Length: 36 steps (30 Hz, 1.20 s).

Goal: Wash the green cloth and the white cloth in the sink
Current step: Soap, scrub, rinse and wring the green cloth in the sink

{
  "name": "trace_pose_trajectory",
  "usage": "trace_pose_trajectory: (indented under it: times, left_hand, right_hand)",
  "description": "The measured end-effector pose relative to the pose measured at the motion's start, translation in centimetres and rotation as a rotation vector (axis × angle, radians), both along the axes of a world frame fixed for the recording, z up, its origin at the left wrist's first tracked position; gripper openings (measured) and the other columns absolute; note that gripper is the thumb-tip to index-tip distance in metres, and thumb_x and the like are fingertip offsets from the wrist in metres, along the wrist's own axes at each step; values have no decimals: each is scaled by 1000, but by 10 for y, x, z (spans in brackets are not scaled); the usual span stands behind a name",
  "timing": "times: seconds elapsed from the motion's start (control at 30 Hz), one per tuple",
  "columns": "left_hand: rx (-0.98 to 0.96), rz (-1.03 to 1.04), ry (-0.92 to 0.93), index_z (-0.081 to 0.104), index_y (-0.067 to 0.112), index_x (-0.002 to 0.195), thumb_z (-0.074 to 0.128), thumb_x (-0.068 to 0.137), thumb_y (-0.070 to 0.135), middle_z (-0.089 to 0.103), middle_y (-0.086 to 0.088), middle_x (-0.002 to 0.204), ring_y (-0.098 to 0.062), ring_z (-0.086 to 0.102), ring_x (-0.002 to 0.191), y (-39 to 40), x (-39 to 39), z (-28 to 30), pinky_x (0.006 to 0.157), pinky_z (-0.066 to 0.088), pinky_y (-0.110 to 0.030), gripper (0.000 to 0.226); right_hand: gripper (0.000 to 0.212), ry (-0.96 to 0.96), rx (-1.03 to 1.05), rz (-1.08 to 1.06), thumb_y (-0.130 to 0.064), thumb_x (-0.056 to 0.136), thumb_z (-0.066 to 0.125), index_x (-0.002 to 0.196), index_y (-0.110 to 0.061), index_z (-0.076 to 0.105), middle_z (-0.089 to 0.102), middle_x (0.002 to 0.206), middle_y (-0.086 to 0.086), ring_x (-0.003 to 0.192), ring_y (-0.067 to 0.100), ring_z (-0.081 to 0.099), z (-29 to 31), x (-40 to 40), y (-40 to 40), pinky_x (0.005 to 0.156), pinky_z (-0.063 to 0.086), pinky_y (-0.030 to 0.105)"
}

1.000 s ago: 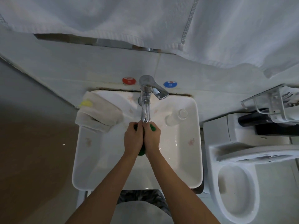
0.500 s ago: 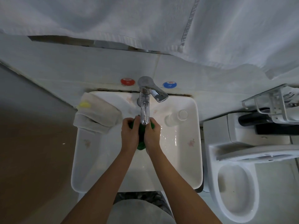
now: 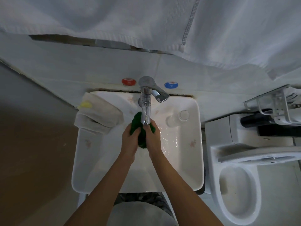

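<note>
Both hands work under the faucet (image 3: 147,101). Left hand (image 3: 130,141) grips the green cloth (image 3: 141,128) from its left side, fingers curled round a fold; right hand (image 3: 153,139) clenches the other side, close against the left.

Landmark: faucet spout.

- Left of it: white cloth (image 3: 97,116), folded, draped over the rim of the sink (image 3: 197,144), a yellow patch on top. Untouched.
- Directly below it: green cloth, bunched between the hands. A second ago the hands hid nearly all of it; now more green shows, pushed up behind the spout. Reads as rubbing strokes.
- Right of it: water sheen on the basin floor; a clear glass (image 3: 184,115) on the ledge.

Judgement: green cloth mid-wash; white cloth not yet begun.
</note>
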<state>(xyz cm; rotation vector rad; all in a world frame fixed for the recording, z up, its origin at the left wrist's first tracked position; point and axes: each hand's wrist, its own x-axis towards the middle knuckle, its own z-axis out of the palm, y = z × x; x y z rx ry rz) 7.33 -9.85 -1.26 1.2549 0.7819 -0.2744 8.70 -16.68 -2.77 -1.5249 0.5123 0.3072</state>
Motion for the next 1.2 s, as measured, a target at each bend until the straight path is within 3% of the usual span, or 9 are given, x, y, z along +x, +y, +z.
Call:
trace_pose_trajectory:
  times: [0.2,0.37,0.5,0.63,0.73,0.87,1.03,1.13,1.2]
  left_hand:
    - [-51,11,-89,60,16,119,49,85,-8,68,-9,110,-25,65,101,6,-3,0,79,57,-36,43]
    - [-38,-207,-145,50,21,130,46,82,-13,64,-3,115,-16,63,103,7,-11,4,71,54,-20,59]
    - [-43,-115,-46,57,18,123,47,95,17,66,-6,113,-20,64,101,6,-5,5,83,55,-34,30]
    - [174,-75,114,58,16,109,44,95,48,64,-3,98,-17,62,89,1,3,-4,77,54,-34,37]
    - [364,-55,92,63,17,97,43,93,54,68,-2,87,-20,66,80,-5,2,-13,74,55,-37,42]
    - [471,18,88,63,15,72,49,95,39,65,-3,68,-17,61,63,-8,4,-11,60,49,-28,36]
    - [436,53,77,54,11,55,55,89,15,54,-4,51,-16,50,49,-9,8,-9,53,46,-29,33]
    - [395,26,13,54,12,57,57,90,16,53,-2,51,-13,51,47,-11,11,-6,50,46,-25,34]
    - [364,-7,-24,61,11,68,59,91,18,61,-3,61,-14,59,55,-10,13,-6,55,51,-25,24]
  right_hand:
    - [24,232,270,-61,-42,88,64,109,-31,64,71,105,0,98,15,68,-1,-18,-4,76,57,30]
    - [29,84,244,-76,-10,90,60,117,-20,64,69,109,4,101,20,66,-3,-13,-12,77,56,29]
    - [38,23,210,-47,6,87,52,115,-17,63,68,103,-3,95,11,66,-2,-18,-14,77,53,21]
    - [5,59,243,-10,-11,89,61,90,-16,62,64,82,-4,78,11,62,0,-18,-8,67,50,20]
    - [18,109,176,-65,-28,89,65,75,-16,63,60,76,10,73,19,60,0,-12,3,68,53,36]
    - [22,137,111,-116,-37,72,67,69,-15,69,66,80,25,73,36,65,-1,-8,15,74,56,53]
    - [37,125,-42,-136,-8,81,59,47,-21,55,51,48,-2,54,22,49,-4,-1,9,57,46,36]
    - [29,111,-26,-166,-6,84,59,60,-17,50,48,56,-1,56,17,46,-3,1,5,56,41,30]
    - [5,149,89,-168,-11,88,59,89,-15,56,58,80,3,72,16,57,-5,-1,2,61,47,29]
